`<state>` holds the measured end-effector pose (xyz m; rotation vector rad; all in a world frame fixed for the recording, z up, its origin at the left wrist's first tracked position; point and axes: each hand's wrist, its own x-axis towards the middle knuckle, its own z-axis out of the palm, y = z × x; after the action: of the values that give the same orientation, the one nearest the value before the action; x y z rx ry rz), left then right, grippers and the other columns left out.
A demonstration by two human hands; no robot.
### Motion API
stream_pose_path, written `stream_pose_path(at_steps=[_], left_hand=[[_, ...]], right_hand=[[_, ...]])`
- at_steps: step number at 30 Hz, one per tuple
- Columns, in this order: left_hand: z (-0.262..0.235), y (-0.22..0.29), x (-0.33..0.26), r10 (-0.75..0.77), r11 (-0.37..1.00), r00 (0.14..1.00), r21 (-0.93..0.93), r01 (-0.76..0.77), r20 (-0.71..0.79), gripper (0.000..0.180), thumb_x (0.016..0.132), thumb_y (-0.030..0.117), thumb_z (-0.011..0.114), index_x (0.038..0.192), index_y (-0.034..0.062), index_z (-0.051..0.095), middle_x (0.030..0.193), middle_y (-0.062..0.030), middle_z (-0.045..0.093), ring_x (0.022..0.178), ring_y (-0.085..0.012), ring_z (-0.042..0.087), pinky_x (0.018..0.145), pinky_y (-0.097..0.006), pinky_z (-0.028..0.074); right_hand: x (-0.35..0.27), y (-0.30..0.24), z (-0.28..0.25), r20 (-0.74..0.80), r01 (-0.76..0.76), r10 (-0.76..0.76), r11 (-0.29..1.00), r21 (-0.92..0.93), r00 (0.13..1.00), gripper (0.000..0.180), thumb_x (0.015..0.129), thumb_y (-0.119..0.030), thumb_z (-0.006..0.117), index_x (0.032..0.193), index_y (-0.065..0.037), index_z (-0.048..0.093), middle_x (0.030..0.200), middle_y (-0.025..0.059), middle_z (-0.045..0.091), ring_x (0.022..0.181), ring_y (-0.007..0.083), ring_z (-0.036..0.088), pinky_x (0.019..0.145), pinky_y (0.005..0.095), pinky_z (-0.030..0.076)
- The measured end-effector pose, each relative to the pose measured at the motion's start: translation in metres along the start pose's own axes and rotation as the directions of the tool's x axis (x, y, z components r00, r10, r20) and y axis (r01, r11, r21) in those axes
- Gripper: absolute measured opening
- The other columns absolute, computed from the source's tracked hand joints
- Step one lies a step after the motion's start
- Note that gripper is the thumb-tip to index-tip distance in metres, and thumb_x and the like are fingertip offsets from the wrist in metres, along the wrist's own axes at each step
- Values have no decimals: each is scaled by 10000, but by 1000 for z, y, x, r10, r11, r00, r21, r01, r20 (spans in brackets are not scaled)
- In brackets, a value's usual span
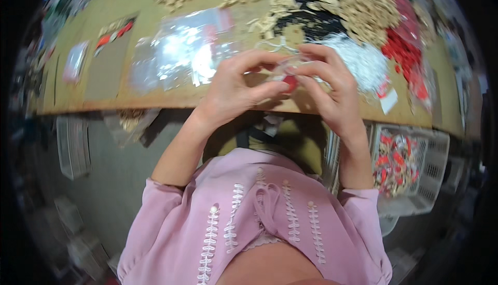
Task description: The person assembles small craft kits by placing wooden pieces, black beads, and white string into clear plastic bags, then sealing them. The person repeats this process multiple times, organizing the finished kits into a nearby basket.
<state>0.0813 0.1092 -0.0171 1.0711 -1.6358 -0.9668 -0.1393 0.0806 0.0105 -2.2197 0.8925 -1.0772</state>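
Over the table's near edge, my left hand [236,83] and my right hand [333,85] meet, fingertips pinched on a small clear plastic bag [288,66]. A red piece [290,82] shows at the bag's lower part, between the thumbs; the other contents are too blurred to make out. Just beyond the fingers lie white strings [277,45]. Flat clear plastic bags [181,46], shiny and piled, are to the left of my left hand. To the right of my right hand spreads a heap of small white pieces [360,62].
Beige wooden-looking pieces [363,10] and black pieces [311,20] cover the table's far side. Red pieces [402,51] lie at the right. A cardboard sheet [106,72] rests at the left. Below the table's right edge, a white plastic basket [425,181] holds filled bags.
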Motion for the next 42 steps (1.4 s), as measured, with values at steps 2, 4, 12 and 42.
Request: stream_pose_path(at_steps=[2, 4, 12, 42], left_hand=[[10, -10, 7, -8, 985, 1000, -175, 3, -27, 317, 872, 135, 824, 1154, 19, 739, 1071, -64, 745, 950, -128, 690, 853, -280, 553], [18, -9, 15, -67, 958, 996, -273, 81, 63, 275, 909, 79, 786, 1170, 17, 726, 1083, -51, 728, 975, -113, 670, 862, -268, 547], [31, -21, 15, -90, 878, 994, -475, 50, -62, 77, 977, 64, 716, 1019, -1, 703, 925, -11, 723, 821, -61, 652, 744, -233, 549], [38, 24, 5, 278, 910, 872, 181, -374, 403, 100, 749, 19, 661, 801, -2, 578, 766, -139, 563, 735, -311, 536, 707, -385, 430]], right_hand=[[-5, 4, -2, -6, -61, 61, 997, 41, 998, 122, 872, 4, 709, 993, 3, 723, 1116, 156, 674, 1008, 303, 673, 874, 361, 540], [-9, 8, -7, -6, -90, 90, 994, 62, 996, 111, 879, -5, 714, 988, 4, 723, 1055, 137, 683, 968, 290, 678, 849, 352, 544], [-22, 17, 0, -100, -329, 400, 851, 409, 911, 168, 935, -27, 720, 1099, -20, 688, 986, 55, 720, 883, 140, 680, 820, 278, 557], [-99, -17, -29, -280, -268, 377, 895, 357, 883, 90, 895, -44, 712, 980, -16, 706, 812, 67, 714, 700, 91, 659, 598, 273, 520]])
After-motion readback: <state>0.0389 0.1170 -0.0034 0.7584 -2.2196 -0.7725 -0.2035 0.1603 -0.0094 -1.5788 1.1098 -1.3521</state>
